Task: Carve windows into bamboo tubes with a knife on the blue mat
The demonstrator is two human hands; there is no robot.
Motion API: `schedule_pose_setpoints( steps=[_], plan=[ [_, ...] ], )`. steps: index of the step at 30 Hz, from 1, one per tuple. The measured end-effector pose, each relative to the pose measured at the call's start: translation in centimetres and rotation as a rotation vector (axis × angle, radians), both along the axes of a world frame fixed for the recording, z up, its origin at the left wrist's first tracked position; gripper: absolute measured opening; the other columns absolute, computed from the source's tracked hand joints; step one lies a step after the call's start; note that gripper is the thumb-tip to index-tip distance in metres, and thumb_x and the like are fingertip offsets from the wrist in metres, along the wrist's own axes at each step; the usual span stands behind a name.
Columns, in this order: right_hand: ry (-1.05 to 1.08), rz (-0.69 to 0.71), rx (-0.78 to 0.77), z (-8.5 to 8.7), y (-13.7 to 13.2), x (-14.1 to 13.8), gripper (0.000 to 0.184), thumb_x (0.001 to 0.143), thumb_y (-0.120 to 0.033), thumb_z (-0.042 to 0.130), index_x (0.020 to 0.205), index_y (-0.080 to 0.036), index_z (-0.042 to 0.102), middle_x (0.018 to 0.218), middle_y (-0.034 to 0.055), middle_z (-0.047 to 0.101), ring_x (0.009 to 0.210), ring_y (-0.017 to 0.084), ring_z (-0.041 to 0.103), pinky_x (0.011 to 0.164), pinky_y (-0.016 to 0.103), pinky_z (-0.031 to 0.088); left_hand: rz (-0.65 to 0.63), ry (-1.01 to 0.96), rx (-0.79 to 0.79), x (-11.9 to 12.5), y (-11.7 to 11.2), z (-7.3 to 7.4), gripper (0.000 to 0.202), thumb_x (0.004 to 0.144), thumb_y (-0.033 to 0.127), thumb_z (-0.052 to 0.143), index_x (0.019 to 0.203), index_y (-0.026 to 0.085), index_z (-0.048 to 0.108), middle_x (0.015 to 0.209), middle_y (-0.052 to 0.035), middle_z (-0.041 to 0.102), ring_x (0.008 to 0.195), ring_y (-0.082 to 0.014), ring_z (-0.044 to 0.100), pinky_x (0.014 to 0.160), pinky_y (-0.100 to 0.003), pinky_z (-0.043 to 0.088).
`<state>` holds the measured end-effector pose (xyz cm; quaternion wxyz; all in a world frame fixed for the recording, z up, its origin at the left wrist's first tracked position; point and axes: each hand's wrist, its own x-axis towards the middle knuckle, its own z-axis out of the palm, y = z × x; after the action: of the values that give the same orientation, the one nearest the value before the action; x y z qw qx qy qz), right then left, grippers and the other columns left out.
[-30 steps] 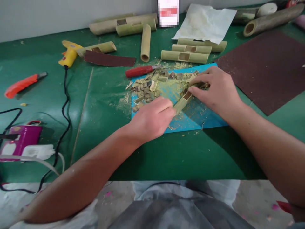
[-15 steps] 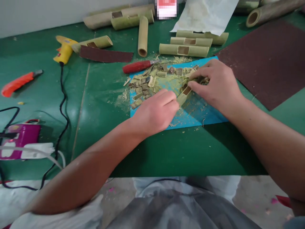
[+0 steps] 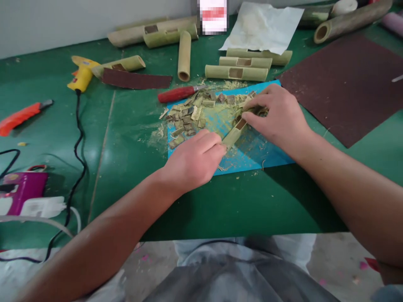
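Observation:
A short bamboo tube point(image 3: 235, 133) with a rectangular window cut in its side lies slanted over the blue mat point(image 3: 252, 151). My left hand point(image 3: 192, 161) is closed round its near end. My right hand point(image 3: 277, 117) is closed on its far end, fingers pinched at the window; whether they also hold a tool is hidden. Several small cut bamboo chips point(image 3: 185, 119) and shavings lie on the mat's left part, beside my left hand.
A red-handled knife point(image 3: 179, 93) lies at the mat's far edge. Behind it lie several bamboo tubes point(image 3: 236, 73), white paper point(image 3: 264, 25) and brown sandpaper sheets point(image 3: 346, 84). To the left are a yellow glue gun point(image 3: 80, 75), an orange cutter point(image 3: 19, 118) and a purple box point(image 3: 22, 188).
Both hands stay on the bamboo tube with only slight shifts. The view has swayed a little, up and then back down.

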<state>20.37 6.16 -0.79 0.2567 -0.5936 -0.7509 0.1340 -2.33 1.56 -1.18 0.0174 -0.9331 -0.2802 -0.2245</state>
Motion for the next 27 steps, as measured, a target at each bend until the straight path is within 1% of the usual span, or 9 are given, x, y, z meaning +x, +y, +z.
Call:
schedule_pose_setpoints(
  steps=[5,9,12,14,18,20,22,25,27],
  plan=[
    [-0.005,0.007,0.001,0.2,-0.2,-0.1,0.009,0.084,-0.025,0.066,0.087,-0.029,0.073,0.098,0.0073,0.066,0.101,0.028,0.061,0.090,0.045,0.052,0.008,-0.001,-0.015,0.1,0.2,-0.1,0.026,0.100,0.014,0.047,0.080,0.017,0.064,0.084,-0.0071,0.063,0.077,-0.0193,0.054,0.068,-0.033,0.047],
    [-0.009,0.011,0.006,0.1,-0.1,0.0,0.007,0.083,-0.025,0.068,0.087,-0.027,0.073,0.097,0.0078,0.066,0.100,0.027,0.061,0.090,0.045,0.053,0.002,-0.004,0.013,-0.1,-0.1,0.1,0.026,0.099,0.013,0.048,0.079,0.016,0.064,0.081,-0.0069,0.062,0.073,-0.0184,0.052,0.066,-0.033,0.046],
    [-0.043,0.017,0.042,-0.3,0.1,0.1,0.011,0.082,-0.025,0.068,0.091,-0.025,0.074,0.100,0.0088,0.066,0.102,0.028,0.061,0.090,0.046,0.053,0.017,0.001,0.006,0.2,0.0,0.1,0.027,0.101,0.015,0.048,0.080,0.016,0.065,0.083,-0.0070,0.063,0.076,-0.0184,0.054,0.068,-0.032,0.047],
    [-0.059,0.030,0.062,-0.5,0.1,0.3,0.011,0.084,-0.025,0.067,0.093,-0.026,0.074,0.099,0.0084,0.066,0.100,0.028,0.062,0.090,0.047,0.053,0.029,0.009,-0.008,0.4,0.1,0.0,0.028,0.102,0.017,0.047,0.082,0.016,0.066,0.085,-0.0068,0.065,0.079,-0.0182,0.057,0.069,-0.032,0.049],
    [-0.072,0.065,0.128,-0.9,0.0,0.6,0.009,0.088,-0.031,0.067,0.091,-0.027,0.075,0.099,0.0087,0.068,0.098,0.029,0.063,0.089,0.048,0.053,0.043,-0.048,-0.012,-0.1,-0.1,-0.1,0.023,0.102,0.019,0.052,0.087,0.016,0.069,0.088,-0.0061,0.069,0.081,-0.0174,0.062,0.070,-0.030,0.051],
    [-0.076,0.085,0.175,-1.1,-0.1,0.6,0.013,0.090,-0.035,0.066,0.094,-0.028,0.075,0.100,0.0081,0.070,0.099,0.029,0.064,0.090,0.047,0.053,0.039,-0.084,-0.012,-0.5,-0.2,-0.2,0.019,0.101,0.019,0.055,0.089,0.015,0.070,0.091,-0.0068,0.071,0.082,-0.0181,0.065,0.070,-0.030,0.053],
    [-0.086,0.099,0.204,-1.1,-0.3,0.7,0.020,0.093,-0.039,0.063,0.099,-0.025,0.075,0.104,0.0086,0.072,0.102,0.029,0.065,0.092,0.047,0.053,0.033,-0.104,-0.028,-0.7,-0.2,-0.2,0.017,0.100,0.019,0.057,0.092,0.014,0.071,0.094,-0.0080,0.072,0.085,-0.0190,0.068,0.072,-0.031,0.054],
    [-0.114,0.133,0.231,-0.7,-0.8,0.9,0.032,0.096,-0.043,0.059,0.104,-0.016,0.075,0.112,0.0137,0.073,0.107,0.032,0.065,0.096,0.048,0.050,0.035,-0.133,-0.043,-0.7,0.1,-0.3,0.015,0.099,0.019,0.059,0.093,0.013,0.072,0.093,-0.0085,0.073,0.085,-0.0195,0.070,0.073,-0.031,0.056],
    [-0.138,0.175,0.251,-0.1,-1.3,1.1,0.031,0.096,-0.041,0.058,0.106,-0.016,0.075,0.119,0.0146,0.073,0.112,0.034,0.064,0.098,0.050,0.048,0.052,-0.150,-0.048,-0.8,0.3,-0.4,0.014,0.099,0.019,0.060,0.094,0.013,0.072,0.091,-0.0080,0.074,0.084,-0.0195,0.070,0.075,-0.032,0.057]
  ],
)
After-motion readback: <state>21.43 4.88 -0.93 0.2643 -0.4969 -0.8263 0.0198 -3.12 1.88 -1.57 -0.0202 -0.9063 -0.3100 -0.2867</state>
